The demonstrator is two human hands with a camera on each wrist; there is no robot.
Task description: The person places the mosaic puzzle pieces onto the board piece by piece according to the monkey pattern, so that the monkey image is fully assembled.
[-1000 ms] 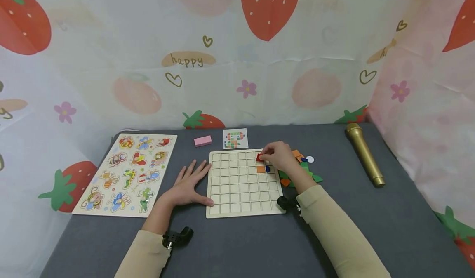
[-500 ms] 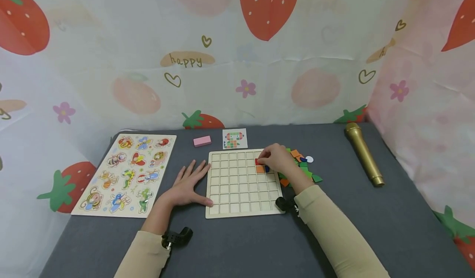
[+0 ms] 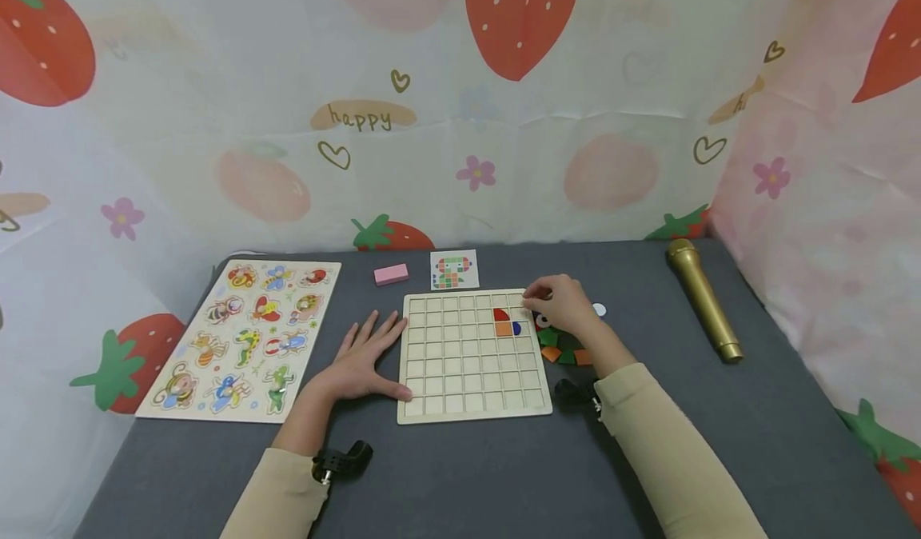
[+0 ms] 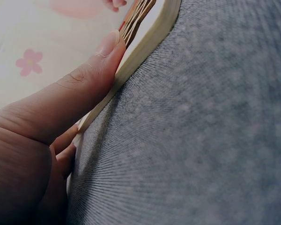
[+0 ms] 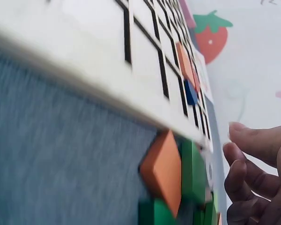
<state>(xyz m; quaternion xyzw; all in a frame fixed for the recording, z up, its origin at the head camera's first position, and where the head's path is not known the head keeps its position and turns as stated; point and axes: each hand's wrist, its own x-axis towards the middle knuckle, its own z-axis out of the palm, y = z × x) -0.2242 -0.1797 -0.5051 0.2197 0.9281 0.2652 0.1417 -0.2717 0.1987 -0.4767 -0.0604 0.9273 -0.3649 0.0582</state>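
A pale wooden grid board (image 3: 460,363) lies on the table, with a red quarter-round piece (image 3: 500,315), an orange square piece (image 3: 504,329) and a blue rounded piece (image 3: 516,328) in its cells. At the board's left edge, my left hand (image 3: 365,363) lies with fingers spread. Its thumb (image 4: 91,70) presses on the rim in the left wrist view. Over the board's upper right edge hovers my right hand (image 3: 564,307), fingers loosely bent. A gap shows between thumb and fingers in the right wrist view, holding nothing. Loose coloured pieces (image 3: 550,337) lie below it, partly hidden.
A pattern card (image 3: 454,269) and a pink block (image 3: 391,274) lie behind the board. To the left is a picture board with insects (image 3: 245,339). A gold microphone (image 3: 703,299) lies at the right. One white round piece (image 3: 600,309) sits beside the right wrist.
My right hand has let go of the red piece, which now sits above the orange square, and has moved right toward the loose pieces. My left hand stays in place.
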